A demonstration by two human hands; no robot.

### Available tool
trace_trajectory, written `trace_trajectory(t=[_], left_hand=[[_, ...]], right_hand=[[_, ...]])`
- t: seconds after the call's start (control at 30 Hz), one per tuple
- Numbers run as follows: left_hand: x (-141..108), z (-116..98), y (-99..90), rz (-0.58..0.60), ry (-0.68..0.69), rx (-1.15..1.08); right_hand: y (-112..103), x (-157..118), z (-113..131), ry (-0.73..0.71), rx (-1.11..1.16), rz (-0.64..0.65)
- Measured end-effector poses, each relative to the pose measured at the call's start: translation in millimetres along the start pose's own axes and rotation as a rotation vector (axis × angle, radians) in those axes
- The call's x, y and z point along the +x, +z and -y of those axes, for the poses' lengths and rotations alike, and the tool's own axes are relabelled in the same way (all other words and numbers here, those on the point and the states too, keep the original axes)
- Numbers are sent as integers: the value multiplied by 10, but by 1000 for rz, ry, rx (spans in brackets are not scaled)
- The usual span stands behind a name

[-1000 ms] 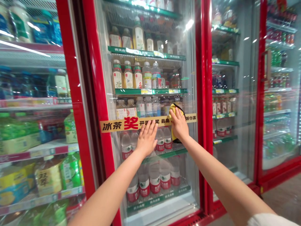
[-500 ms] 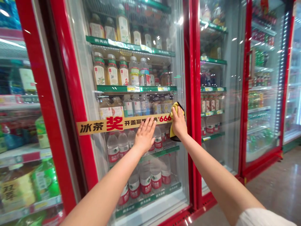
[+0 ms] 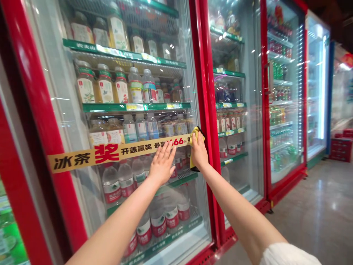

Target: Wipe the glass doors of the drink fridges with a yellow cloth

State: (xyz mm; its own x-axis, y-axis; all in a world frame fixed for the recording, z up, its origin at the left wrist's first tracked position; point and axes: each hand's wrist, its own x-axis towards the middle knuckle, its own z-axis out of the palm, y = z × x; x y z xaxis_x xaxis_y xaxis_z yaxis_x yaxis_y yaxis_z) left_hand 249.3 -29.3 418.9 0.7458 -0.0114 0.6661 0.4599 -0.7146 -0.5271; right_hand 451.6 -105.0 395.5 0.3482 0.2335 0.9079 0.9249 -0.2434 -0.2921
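Observation:
My left hand [image 3: 162, 163] lies flat with its fingers spread against the glass door [image 3: 176, 198], over the yellow printed strip [image 3: 138, 148] near its right part. To the right, my right hand [image 3: 199, 151] presses a yellow cloth with black edging [image 3: 193, 162] on the glass, at the strip's right end beside the red door frame [image 3: 204, 110]. Part of the cloth is hidden under the palm. Behind the glass, shelves hold tea bottles [image 3: 105, 86] above and water bottles with red labels [image 3: 111, 187] below.
More red-framed coolers with drinks [image 3: 281, 92] stand to the right. A door handle [image 3: 268, 78] sticks out there. Shiny floor [image 3: 317, 213] lies at the lower right, with red boxes [image 3: 340, 149] farther back. Green bottles [image 3: 12, 228] show at the lower left.
The view has turned to the right, so the door sits farther left. My left hand has slid right along the strip, over its red digits. My right hand keeps the cloth at the strip's right end.

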Motion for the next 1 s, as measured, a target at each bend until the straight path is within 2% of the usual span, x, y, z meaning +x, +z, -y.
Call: trace_trajectory(t=[0.1,0.2,0.33,0.4,0.5,0.67,0.73,0.8,0.93,1.0], left_hand=[[-9,-18,26,-21,6,-9],[21,-35,51,-18,34,-14],[138,-87,72,-27,34,-19],[190,-117,86,-33,38,-19],[214,-145,121,-48,36,-3],[171,-138,192,-75,47,43],[161,-128,213,-85,49,55],[159,-120,225,-95,49,62],[164,-106,223,-112,59,72],[164,-93,209,-116,70,80]], right_hand=[[77,-299,-108,-17,49,-24],[-50,-382,-208,-73,96,-44],[-369,-12,-347,-80,121,-160],[-427,183,-412,-68,92,-207],[-292,183,-503,-51,32,-215],[111,-349,-690,-91,-74,-169],[142,-357,-733,-119,-91,-170],[62,-108,-710,-134,-99,-168],[-250,828,-479,-100,-94,-190],[-357,1167,-369,-81,-89,-208]])
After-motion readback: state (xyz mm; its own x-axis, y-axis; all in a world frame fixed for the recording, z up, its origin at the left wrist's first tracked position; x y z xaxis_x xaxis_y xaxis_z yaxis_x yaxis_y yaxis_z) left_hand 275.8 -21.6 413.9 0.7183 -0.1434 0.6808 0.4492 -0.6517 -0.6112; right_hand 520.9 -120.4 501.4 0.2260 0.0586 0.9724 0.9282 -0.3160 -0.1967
